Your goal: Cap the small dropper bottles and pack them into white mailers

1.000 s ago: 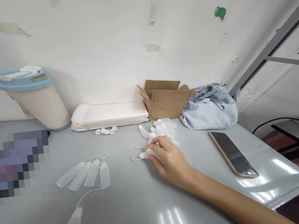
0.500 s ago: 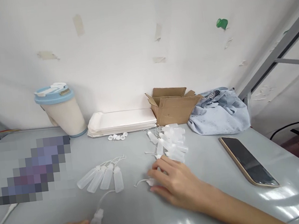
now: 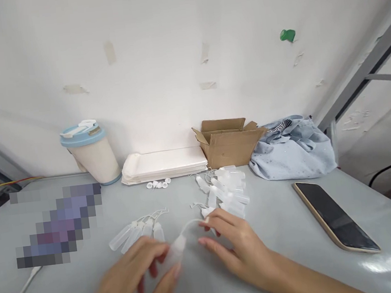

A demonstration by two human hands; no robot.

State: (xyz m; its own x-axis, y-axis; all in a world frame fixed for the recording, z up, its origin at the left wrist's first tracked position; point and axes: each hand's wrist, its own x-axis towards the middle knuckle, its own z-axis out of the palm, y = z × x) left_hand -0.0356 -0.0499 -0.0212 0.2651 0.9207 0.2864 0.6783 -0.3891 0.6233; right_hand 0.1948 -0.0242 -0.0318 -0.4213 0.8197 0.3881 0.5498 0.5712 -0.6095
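Gently steady the bottle (image 3: 178, 248) pinched in the left hand (image 3: 134, 275); guide its tether (image 3: 187, 225) with parted fingers of the right hand (image 3: 240, 242).

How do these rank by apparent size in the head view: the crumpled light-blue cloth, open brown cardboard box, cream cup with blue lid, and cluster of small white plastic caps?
Largest: cloth.
Next: box and cup, too alike to rank.
Smallest: cap cluster.
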